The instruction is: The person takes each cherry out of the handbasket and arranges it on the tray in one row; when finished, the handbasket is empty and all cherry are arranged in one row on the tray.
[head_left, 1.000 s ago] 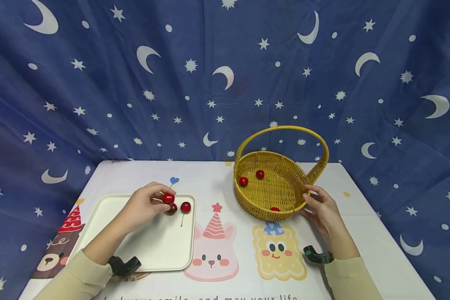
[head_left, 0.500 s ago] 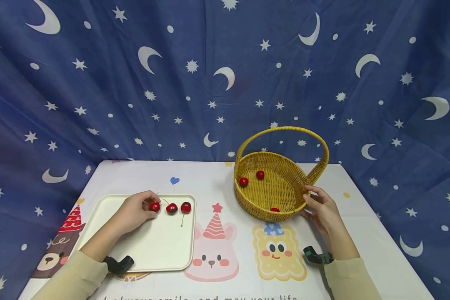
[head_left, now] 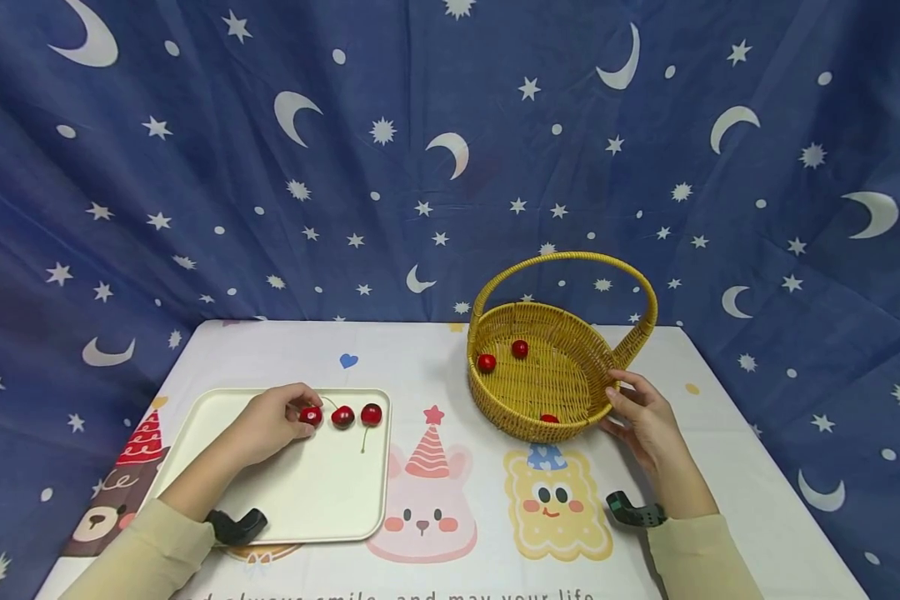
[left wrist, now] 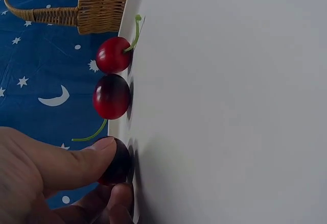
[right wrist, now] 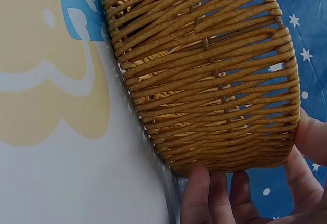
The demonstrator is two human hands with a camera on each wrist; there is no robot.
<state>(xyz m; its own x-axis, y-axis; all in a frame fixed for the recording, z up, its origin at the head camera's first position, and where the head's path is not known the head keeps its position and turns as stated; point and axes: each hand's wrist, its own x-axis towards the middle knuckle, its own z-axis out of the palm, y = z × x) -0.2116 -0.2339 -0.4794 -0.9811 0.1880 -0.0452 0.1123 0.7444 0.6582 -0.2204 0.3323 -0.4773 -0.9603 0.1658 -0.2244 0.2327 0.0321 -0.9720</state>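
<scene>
On the white tray (head_left: 307, 492), my left hand (head_left: 270, 425) pinches a dark red cherry (left wrist: 120, 165) between thumb and fingers, low over the tray's surface. To its right, two more cherries lie in a row: one (head_left: 342, 417) with its stem pointing back, the other (head_left: 371, 414) with its stem toward me. My right hand (head_left: 645, 429) holds the right side of a yellow wicker basket (head_left: 551, 379), thumb near the rim and fingers against the outer wall (right wrist: 219, 91). Inside the basket are cherries at the back (head_left: 521, 349), the left (head_left: 487, 363) and the front, the last partly hidden by the rim.
The basket's tall arched handle (head_left: 570, 255) rises over its opening. A white cloth with cartoon prints (head_left: 423, 517) covers the table between tray and basket. Behind the table hangs a blue curtain (head_left: 375, 233) with moons and stars.
My left hand has moved left and lowered its cherry to the tray, left of the other two, and then stayed almost still. The right hand has kept its place on the basket.
</scene>
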